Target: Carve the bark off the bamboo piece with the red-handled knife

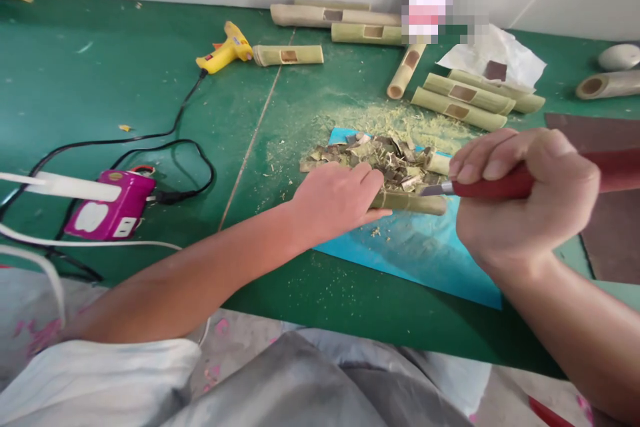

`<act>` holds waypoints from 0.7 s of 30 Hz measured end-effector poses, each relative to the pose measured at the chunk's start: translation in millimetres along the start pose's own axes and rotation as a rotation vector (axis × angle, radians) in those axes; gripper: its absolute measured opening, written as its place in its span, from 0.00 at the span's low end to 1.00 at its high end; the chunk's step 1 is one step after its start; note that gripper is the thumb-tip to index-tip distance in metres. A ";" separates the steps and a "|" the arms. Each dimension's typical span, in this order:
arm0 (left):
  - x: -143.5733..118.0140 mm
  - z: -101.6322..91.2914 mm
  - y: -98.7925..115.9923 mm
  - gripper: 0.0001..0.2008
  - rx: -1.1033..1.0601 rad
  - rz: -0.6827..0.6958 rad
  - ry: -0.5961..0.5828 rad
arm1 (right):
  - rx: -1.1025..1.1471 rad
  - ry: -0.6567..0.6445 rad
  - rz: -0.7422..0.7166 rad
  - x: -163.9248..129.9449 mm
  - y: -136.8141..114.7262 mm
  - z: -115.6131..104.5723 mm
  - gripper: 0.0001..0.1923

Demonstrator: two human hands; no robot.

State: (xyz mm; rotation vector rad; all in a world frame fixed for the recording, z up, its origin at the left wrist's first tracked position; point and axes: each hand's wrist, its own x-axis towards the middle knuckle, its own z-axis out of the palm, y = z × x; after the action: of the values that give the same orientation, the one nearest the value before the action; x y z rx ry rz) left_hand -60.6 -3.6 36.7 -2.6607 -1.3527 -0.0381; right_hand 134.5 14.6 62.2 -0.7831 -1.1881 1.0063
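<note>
My left hand point(340, 197) is closed around a short bamboo tube point(413, 203), pinning it low over a blue sheet point(400, 257). Its left part is hidden under my fingers. In my right hand point(525, 193) is a knife with a red handle point(505, 185), gripped in a fist. The knife's short blade point(434, 190) points left and meets the upper side of the tube near its right end. Just behind the tube lies a heap of bamboo shavings point(385, 157), with pale sawdust spread beyond it.
Several notched bamboo tubes point(457, 110) lie at the back, some by a crumpled white paper point(500, 57). A yellow glue gun point(225, 50) lies back left, its black cord running to a magenta power strip point(113, 203). A brown mat point(610, 227) is at right.
</note>
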 end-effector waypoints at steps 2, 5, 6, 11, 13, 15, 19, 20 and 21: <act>0.8 4.1 -2.3 0.24 -0.025 0.048 0.044 | -0.014 0.010 0.000 -2.6 3.3 2.2 0.20; 0.1 11.1 -7.2 0.23 -0.029 0.130 0.128 | -0.017 -0.006 -0.010 -4.2 7.0 3.5 0.20; -0.5 13.1 -8.7 0.24 -0.023 0.149 0.149 | -0.033 -0.017 -0.006 -4.6 7.9 3.4 0.20; -1.8 22.7 -14.5 0.23 -0.009 0.191 0.254 | -0.159 -0.043 0.044 -8.4 12.9 0.4 0.22; -1.4 26.5 -16.5 0.24 -0.021 0.194 0.310 | -0.149 -0.079 0.002 -10.1 15.7 -1.3 0.19; -1.3 28.3 -17.4 0.28 -0.072 0.176 0.441 | -0.183 -0.140 -0.069 -11.2 17.7 -2.9 0.16; -5.0 21.7 -11.6 0.32 -0.259 0.130 0.786 | -0.432 -0.318 -0.234 -12.7 17.3 -3.4 0.16; -6.7 18.7 -8.6 0.31 -0.290 0.132 0.829 | -0.492 -0.362 -0.280 -13.4 16.8 -2.5 0.18; -8.6 15.9 -5.4 0.28 -0.300 0.145 0.853 | -0.544 -0.403 -0.321 -14.4 16.5 -1.2 0.21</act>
State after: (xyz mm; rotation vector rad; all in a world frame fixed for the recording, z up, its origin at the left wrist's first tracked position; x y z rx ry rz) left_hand -70.7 -5.0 20.9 -2.4278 -0.8985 -1.2721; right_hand 131.3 7.4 41.8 -0.7887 -1.9161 0.5849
